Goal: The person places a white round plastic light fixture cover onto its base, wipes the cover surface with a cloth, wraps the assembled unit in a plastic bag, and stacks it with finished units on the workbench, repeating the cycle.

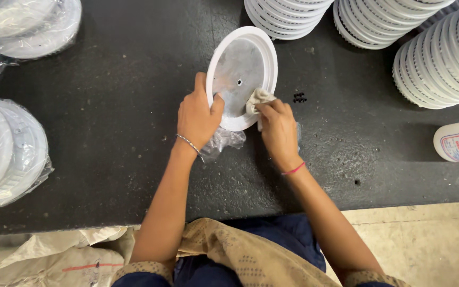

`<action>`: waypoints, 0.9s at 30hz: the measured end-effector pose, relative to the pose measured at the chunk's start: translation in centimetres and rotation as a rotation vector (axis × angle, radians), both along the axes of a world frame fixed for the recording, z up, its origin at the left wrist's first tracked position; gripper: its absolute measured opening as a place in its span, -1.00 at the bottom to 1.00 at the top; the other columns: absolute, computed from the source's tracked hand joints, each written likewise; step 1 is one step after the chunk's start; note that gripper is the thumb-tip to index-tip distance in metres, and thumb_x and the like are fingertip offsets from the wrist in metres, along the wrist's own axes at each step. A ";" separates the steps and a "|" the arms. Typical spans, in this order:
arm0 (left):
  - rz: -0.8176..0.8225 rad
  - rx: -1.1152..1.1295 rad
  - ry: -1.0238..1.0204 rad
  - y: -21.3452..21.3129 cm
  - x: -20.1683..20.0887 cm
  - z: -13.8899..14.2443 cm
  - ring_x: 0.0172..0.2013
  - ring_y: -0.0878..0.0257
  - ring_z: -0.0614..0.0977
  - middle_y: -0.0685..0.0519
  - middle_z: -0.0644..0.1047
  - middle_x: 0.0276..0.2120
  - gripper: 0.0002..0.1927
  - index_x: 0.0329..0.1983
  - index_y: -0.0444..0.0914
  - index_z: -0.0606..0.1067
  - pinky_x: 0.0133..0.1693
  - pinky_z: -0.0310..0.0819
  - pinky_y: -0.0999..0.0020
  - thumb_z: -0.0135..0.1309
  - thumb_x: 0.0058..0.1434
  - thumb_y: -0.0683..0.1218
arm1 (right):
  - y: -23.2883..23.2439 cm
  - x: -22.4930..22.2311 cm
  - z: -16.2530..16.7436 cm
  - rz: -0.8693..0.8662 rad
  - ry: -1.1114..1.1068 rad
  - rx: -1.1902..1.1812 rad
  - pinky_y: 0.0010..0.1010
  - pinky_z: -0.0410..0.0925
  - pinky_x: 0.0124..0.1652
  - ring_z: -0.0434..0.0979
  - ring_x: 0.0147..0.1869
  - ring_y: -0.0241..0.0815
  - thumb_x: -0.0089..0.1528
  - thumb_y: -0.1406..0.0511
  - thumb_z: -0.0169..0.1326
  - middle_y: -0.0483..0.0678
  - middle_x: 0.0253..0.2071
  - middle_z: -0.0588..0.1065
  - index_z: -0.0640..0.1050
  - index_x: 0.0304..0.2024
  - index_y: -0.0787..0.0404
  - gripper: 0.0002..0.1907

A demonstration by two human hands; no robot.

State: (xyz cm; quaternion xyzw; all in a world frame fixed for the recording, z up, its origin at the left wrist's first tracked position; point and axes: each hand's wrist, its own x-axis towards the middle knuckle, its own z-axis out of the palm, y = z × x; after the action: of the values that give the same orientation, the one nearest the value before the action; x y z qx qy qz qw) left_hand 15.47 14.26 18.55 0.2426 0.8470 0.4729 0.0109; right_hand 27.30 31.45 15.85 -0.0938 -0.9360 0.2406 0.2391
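From the head camera, the left hand (197,114) grips the near-left rim of a round white disc (241,74) with a grey metal face, held tilted on the dark desk (107,122). The right hand (278,130) is closed on a small crumpled cloth (257,99) pressed against the disc's lower right edge. Clear plastic wrap (224,142) lies just below the disc, between the wrists, and stacks of white discs (436,53) stand at the desk's far right.

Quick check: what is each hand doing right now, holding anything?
Left hand: closed on the rim of the white disc, tilting it up.
Right hand: closed on a small cloth, pressed against the disc's face.
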 end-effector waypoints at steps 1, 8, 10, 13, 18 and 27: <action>0.003 -0.011 -0.016 0.2 0.4 0.2 -0.26 -0.30 0.63 -0.28 0.61 -0.34 -0.68 0.04 -0.29 0.28 -0.21 0.47 -0.17 -0.02 0.29 -0.06 | -0.3 0.2 0.0 -0.008 -0.012 -0.017 -0.16 0.40 -0.05 0.50 -0.02 0.10 0.17 0.49 0.11 0.03 -0.03 0.56 0.63 -0.09 0.25 -0.74; 0.005 0.003 0.035 0.9 1.8 1.1 -0.29 -0.30 0.64 -0.27 0.62 -0.33 -0.69 0.05 -0.29 0.26 -0.25 0.46 -0.18 -0.05 0.32 -0.06 | -0.1 0.0 0.1 -0.002 -0.033 -0.081 -0.12 0.38 -0.12 0.53 -0.11 0.12 0.16 0.47 0.18 0.06 -0.21 0.54 0.65 -0.12 0.25 -0.77; 0.018 0.007 0.011 0.8 1.6 1.0 -0.30 -0.31 0.64 -0.28 0.61 -0.35 -0.69 0.05 -0.29 0.26 -0.25 0.46 -0.19 -0.07 0.32 -0.06 | -0.3 0.0 0.1 -0.009 0.032 -0.008 -0.08 0.38 -0.12 0.51 -0.11 0.16 0.15 0.46 0.20 0.07 -0.21 0.55 0.64 -0.15 0.27 -0.80; 0.038 -0.006 -0.041 0.5 1.2 0.6 -0.30 -0.32 0.63 -0.30 0.60 -0.38 -0.70 0.05 -0.28 0.27 -0.23 0.45 -0.20 -0.08 0.33 -0.05 | -0.5 0.1 0.2 -0.003 -0.020 -0.127 -0.12 0.39 -0.12 0.54 -0.10 0.10 0.13 0.45 0.21 0.05 -0.23 0.54 0.65 -0.17 0.22 -0.79; 0.052 0.012 -0.083 0.4 0.5 -0.3 -0.28 -0.35 0.62 -0.33 0.60 -0.37 -0.65 0.08 -0.30 0.26 -0.21 0.43 -0.21 -0.08 0.30 -0.05 | 0.7 -0.7 0.4 0.024 0.053 -0.040 -0.15 0.41 -0.10 0.53 -0.09 0.09 0.10 0.50 0.18 0.02 -0.19 0.56 0.65 -0.17 0.21 -0.75; 0.063 0.066 -0.104 0.2 -0.2 -1.0 -0.22 -0.35 0.61 -0.35 0.60 -0.28 -0.64 0.07 -0.31 0.30 -0.16 0.44 -0.19 -0.06 0.26 -0.06 | 0.7 -0.9 0.4 0.008 0.009 -0.038 -0.17 0.40 -0.13 0.53 -0.14 0.04 0.13 0.48 0.19 -0.01 -0.24 0.55 0.66 -0.19 0.18 -0.78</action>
State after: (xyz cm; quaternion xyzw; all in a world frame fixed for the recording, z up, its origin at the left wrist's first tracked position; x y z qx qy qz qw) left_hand 15.25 14.42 17.51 0.1911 0.8366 0.5125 0.0318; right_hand 26.43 32.15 16.21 -0.0937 -0.9305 0.2599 0.2403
